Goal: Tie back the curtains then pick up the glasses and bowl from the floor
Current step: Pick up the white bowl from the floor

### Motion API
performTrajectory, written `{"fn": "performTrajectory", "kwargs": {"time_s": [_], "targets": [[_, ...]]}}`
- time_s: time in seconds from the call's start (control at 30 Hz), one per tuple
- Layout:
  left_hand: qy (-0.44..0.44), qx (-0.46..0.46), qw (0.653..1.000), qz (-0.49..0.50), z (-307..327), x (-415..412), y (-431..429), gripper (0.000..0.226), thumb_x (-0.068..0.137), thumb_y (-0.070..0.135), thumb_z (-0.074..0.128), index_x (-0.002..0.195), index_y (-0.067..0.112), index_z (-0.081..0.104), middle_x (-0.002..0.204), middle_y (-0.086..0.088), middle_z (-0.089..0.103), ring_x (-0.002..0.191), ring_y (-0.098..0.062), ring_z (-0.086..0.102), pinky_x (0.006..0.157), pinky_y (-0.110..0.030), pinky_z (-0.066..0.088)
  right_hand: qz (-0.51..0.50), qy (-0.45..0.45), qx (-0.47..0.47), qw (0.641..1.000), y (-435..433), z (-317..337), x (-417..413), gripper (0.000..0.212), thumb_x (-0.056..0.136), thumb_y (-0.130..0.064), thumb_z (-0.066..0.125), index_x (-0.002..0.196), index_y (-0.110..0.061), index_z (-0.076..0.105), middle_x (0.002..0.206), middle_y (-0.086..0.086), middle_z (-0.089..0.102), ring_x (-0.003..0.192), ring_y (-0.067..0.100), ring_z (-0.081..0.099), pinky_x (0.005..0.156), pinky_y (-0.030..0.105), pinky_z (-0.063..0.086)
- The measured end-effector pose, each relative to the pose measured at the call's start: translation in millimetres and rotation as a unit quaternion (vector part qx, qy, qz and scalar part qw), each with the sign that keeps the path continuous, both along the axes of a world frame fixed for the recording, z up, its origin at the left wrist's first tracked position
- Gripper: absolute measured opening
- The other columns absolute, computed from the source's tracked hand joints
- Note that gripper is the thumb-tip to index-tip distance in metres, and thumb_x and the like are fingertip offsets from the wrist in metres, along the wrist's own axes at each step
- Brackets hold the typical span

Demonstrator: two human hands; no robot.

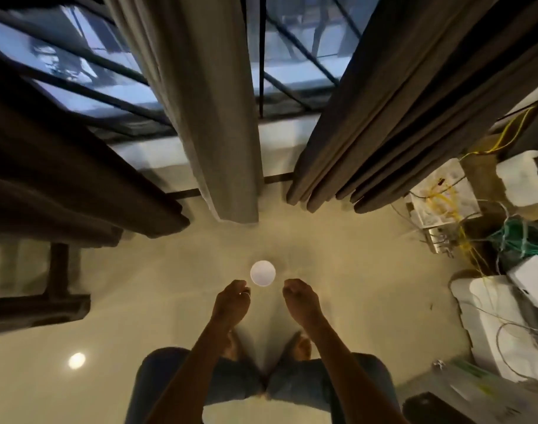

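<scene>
The curtain step looks unproven: the grey curtain (206, 117) beyond the bowl (262, 273) and the dark curtain (399, 117) beyond it to the right both hang to the floor (139, 301), and no tie-back shows on either. The hands are down by the bowl, though, so the step in hand reads as the pick-up.

The bowl sits on the floor, just beyond the two hands and touching neither. The left hand (232, 298) is just left of the bowl and the right hand (298, 296) just right of it. Both have fingers loosely curled downward, with nothing visible in them.

The next move calls for reaching lower and getting fingers around the bowl's rim. Its inside shows plain white, with nothing in it that I can see. I cannot find the glasses — a faint smudge just right of the bowl may be clear glass, but it is too dim to tell.
</scene>
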State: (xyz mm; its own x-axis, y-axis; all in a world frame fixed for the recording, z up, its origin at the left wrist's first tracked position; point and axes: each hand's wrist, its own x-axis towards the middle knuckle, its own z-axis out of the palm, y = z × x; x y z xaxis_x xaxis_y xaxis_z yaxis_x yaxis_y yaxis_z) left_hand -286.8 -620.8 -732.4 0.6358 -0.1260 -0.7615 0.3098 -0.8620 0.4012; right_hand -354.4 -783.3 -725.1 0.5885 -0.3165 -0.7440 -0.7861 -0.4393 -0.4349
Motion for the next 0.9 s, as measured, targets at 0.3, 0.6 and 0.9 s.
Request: {"fn": "performTrajectory", "kwargs": {"time_s": [0.3,0.6,0.9], "targets": [[0.051,0.007,0.999,0.015,-242,19,-15,0.049,0.104,0.02,0.038,0.152,0.011,0.033,0.16,-0.01,0.031,0.146,-0.026,0.03,0.117,-0.03,0.024,-0.055,0.02,0.035,0.998,-15,-232,20,0.039,0.1,-0.015,0.046,0.138,-0.008,0.054,0.141,0.013,0.058,0.128,0.029,0.053,0.098,0.027,0.039],[0.103,-0.048,0.988,0.104,-362,21,-30,0.055,0.102,0.015,0.043,0.154,0.009,0.025,0.158,-0.014,0.032,0.143,-0.032,0.034,0.116,-0.037,0.03,-0.102,0.034,0.072,0.992,-6,-356,37,0.047,0.099,-0.021,0.049,0.144,-0.011,0.047,0.141,0.01,0.057,0.123,0.027,0.056,0.089,0.028,0.046],[0.058,-0.067,0.979,0.183,-312,19,-29,0.045,0.09,0.019,0.052,0.135,0.014,0.054,0.131,-0.011,0.06,0.115,-0.032,0.057,0.094,-0.036,0.047,-0.161,-0.038,0.045,0.985,6,-309,31,0.043,0.089,-0.024,0.054,0.129,-0.013,0.061,0.122,0.005,0.067,0.108,0.024,0.062,0.08,0.025,0.046]]}}
